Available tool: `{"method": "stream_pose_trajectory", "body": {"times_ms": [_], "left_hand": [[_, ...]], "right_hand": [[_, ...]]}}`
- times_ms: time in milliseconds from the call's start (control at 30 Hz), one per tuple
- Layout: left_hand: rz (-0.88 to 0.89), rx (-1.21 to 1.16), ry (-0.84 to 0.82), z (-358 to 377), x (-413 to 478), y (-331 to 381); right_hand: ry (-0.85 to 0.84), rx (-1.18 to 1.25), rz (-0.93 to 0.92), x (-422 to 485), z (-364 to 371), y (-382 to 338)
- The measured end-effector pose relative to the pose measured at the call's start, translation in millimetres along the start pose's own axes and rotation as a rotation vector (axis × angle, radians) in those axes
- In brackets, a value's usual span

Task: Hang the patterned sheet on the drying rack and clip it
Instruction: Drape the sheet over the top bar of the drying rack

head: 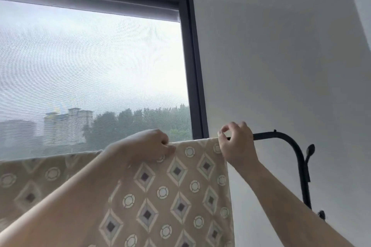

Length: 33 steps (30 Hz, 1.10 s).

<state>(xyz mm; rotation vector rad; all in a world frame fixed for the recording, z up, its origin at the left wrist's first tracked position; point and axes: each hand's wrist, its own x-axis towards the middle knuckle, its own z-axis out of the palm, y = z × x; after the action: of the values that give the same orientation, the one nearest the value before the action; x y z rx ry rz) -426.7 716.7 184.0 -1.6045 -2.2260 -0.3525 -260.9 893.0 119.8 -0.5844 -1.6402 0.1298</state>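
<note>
The beige patterned sheet [180, 192], printed with diamonds and circles, hangs over the black top bar of the drying rack [267, 136] and drapes down toward me. My left hand [152, 146] grips the sheet's top fold with curled fingers. At the sheet's right edge my right hand [236, 142] sits on the bar, thumb and forefinger pinching the sheet's upper corner. No clip shows in either hand.
The rack's bar curves down at the right into a black upright [302, 176] with a small hook [310, 148], close to the white wall [281, 66]. A dark-framed window [192, 66] with a roller blind fills the left behind the sheet.
</note>
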Motion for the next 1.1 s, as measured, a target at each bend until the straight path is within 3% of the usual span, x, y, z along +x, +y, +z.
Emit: {"method": "stream_pose_trajectory", "body": {"times_ms": [67, 167, 233, 300, 333, 367, 433, 500, 633, 933, 1100], "left_hand": [[-0.008, 0.041, 0.049, 8.0, -1.7, 1.3], [-0.014, 0.061, 0.062, 10.3, -0.4, -1.3], [-0.01, 0.066, 0.06, 9.2, 0.1, 0.1], [-0.005, 0.07, 0.052, 8.7, 1.1, 1.3], [-0.006, 0.077, 0.047, 8.7, 1.0, 2.2], [-0.003, 0.093, 0.048, 8.9, 1.5, 2.4], [-0.002, 0.125, 0.061, 9.4, 0.9, 2.7], [0.002, 0.171, 0.065, 8.9, -0.8, 7.7], [0.133, 0.237, 0.1, 18.8, 10.8, 36.6], [0.132, 0.131, 0.192, 44.3, 47.3, 68.1], [0.127, 0.116, 0.18, 46.1, 53.7, 84.1]], "right_hand": [[0.177, 0.051, 0.018, -32.2, 6.7, 9.1], [-0.06, 0.374, 0.253, -48.0, 10.3, 11.9], [-0.055, 0.465, 0.388, -39.1, 5.9, 19.7], [0.198, 0.346, 0.397, -29.4, -4.0, 31.2], [0.309, 0.17, 0.314, -25.7, -8.4, 40.5], [0.319, -0.024, 0.18, -21.4, -11.1, 50.5], [0.131, -0.266, -0.052, -7.0, -14.4, 71.0], [-0.063, -0.275, -0.093, 7.8, -25.1, 73.3], [-0.13, -0.159, -0.166, 21.2, -31.6, 71.1], [-0.392, 0.11, 0.116, 36.4, -49.7, 65.9], [-0.415, 0.21, 0.205, 35.0, -50.6, 58.7]]}}
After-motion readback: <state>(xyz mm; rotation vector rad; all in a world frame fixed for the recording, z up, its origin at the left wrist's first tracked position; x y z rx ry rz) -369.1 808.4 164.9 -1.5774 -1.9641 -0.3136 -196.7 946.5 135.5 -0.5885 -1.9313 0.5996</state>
